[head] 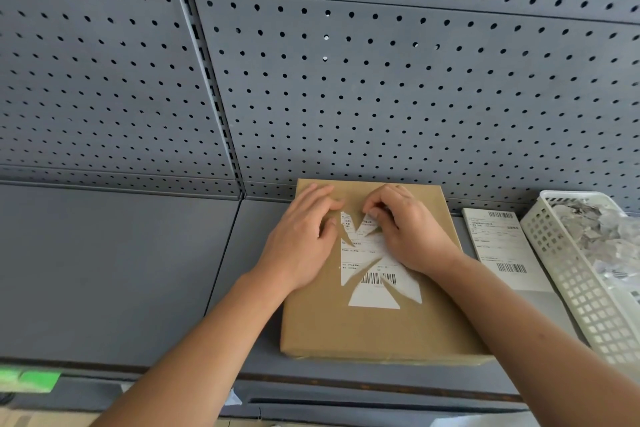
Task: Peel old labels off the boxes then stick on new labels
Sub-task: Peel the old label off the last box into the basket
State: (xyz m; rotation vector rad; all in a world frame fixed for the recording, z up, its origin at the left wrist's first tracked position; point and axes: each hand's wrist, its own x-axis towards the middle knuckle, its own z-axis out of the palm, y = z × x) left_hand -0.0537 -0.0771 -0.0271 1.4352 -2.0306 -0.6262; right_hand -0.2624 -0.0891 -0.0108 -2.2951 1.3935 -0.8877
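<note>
So the box (374,333) lies flat on the shelf (121,270), pushed back close to the pegboard (381,97), probably so it can't slide away while it's being picked at. The old label (374,295) is on the box's top face and pretty chewed up, with ragged wedges gone and brown card showing through, so I'd say peeling is partway done.

The left hand (301,239) lies flat on the box just left of the label, fingers (320,196) fairly straight and a bit spread. It looks like it's only holding the box down. The right hand (412,232) is the busy one: its fingers (377,210) are curled tight and nipping at a torn flap near the label's top edge.

A new label (498,243) waits just right of the box, beside a white basket (571,281) of what looks like peeled scraps, both handy for that right hand.
</note>
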